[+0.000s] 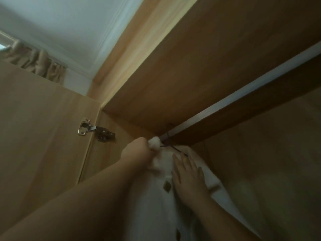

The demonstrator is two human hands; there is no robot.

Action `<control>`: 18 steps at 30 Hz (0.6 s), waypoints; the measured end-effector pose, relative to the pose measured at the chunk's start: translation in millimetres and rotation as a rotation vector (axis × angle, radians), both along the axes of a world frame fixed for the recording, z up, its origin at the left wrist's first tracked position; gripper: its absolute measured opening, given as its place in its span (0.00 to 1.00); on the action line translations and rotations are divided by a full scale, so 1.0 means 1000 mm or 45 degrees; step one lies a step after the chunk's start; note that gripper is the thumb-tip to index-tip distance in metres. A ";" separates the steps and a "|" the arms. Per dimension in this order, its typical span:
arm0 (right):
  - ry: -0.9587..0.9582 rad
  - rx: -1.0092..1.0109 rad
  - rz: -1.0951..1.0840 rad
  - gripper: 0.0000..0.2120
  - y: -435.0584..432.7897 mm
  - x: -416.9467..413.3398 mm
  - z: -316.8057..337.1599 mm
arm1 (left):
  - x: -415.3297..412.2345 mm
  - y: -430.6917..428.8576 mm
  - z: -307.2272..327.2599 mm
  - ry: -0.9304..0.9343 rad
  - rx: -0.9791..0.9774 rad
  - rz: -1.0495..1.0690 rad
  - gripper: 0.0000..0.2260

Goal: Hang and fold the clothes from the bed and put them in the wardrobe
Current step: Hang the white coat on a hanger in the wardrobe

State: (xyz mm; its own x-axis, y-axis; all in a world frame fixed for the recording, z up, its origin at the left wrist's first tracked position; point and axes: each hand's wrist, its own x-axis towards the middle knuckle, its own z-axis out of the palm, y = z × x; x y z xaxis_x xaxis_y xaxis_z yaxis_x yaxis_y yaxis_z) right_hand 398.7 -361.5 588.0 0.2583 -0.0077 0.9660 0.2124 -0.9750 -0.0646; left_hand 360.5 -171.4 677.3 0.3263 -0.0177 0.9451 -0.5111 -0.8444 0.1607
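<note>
White soft-fabric garment (154, 199) is recorded inside the light-brown wooden wardrobe (217, 58), hung just under the pale metal rail (243, 94) near its left end. Dark diamond-shaped marks are noted down the front; whether they are buttons or print cannot be told. A thin dark hanger (176, 150) is seen at the neck, with its hook looped over the rail. The fabric at the top is bunched into a pale wad.

Left hand (137, 151): fingers curled, and the bunched top of the garment is gripped just beside the hook.

Right hand (188, 178): fingers straight and together, laid flat on the garment's front below the hanger; nothing is gripped.

The open wardrobe door (43, 136) is seen at left, joined to the side wall by a silver metal hinge (93, 130). A beige gathered curtain (40, 61) and white ceiling (60, 23) are visible above the door.
</note>
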 end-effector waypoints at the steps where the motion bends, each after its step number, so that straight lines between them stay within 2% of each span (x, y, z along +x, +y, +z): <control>1: 0.024 0.019 0.052 0.27 -0.005 0.006 0.001 | 0.003 -0.008 -0.002 0.035 0.016 0.005 0.16; 4: 0.079 0.069 0.171 0.26 -0.013 0.018 -0.005 | 0.011 -0.017 -0.010 0.139 0.051 0.018 0.16; 6: 0.100 0.064 0.172 0.27 -0.015 0.022 -0.015 | 0.014 -0.013 -0.016 0.121 0.077 0.078 0.15; 11: 0.132 0.041 0.097 0.27 -0.008 0.008 -0.044 | 0.002 -0.005 -0.038 -0.094 0.201 0.289 0.16; 14: 0.105 0.043 -0.014 0.27 -0.001 -0.014 -0.066 | -0.009 -0.003 -0.066 -0.330 0.292 0.441 0.19; 16: 0.102 0.065 -0.095 0.27 0.004 -0.032 -0.086 | -0.018 0.003 -0.093 -0.365 0.366 0.359 0.26; 18: 0.139 0.072 -0.194 0.28 0.010 -0.052 -0.111 | -0.024 0.007 -0.127 -0.322 0.472 0.249 0.29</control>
State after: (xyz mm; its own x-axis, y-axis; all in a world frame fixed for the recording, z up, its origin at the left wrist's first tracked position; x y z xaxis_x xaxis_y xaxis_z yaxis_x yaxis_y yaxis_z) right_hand 347.1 -351.6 476.6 0.3532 -0.1083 0.9293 0.0513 -0.9895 -0.1348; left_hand 336.2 -164.9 549.9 0.1180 -0.3292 0.9369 -0.3217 -0.9052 -0.2776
